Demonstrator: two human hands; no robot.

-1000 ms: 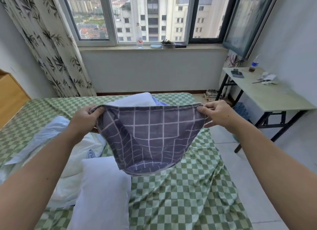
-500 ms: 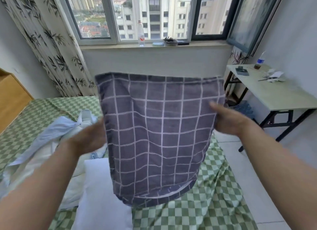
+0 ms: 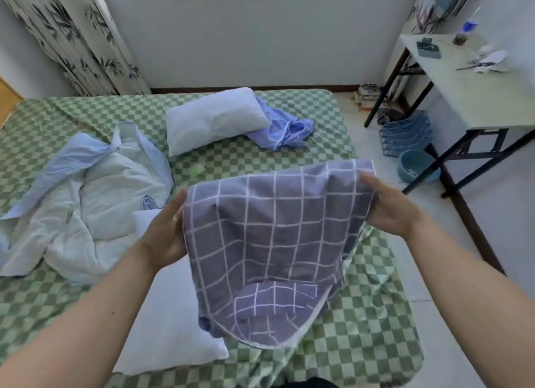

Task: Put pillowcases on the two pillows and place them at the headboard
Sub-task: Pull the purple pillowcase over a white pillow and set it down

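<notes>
Above the checked bed (image 3: 362, 315), the grey grid pillowcase (image 3: 269, 243) is hanging between both hands, left hand (image 3: 166, 231) and right hand (image 3: 388, 205) each gripping an upper corner

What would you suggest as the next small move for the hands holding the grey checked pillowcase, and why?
Probably lower the grey checked pillowcase toward the bare white pillow just below and find its open end. The left hand and right hand hold its upper corners, the case hangs above the bed, and neither this pillow nor the far pillow is covered.
</notes>
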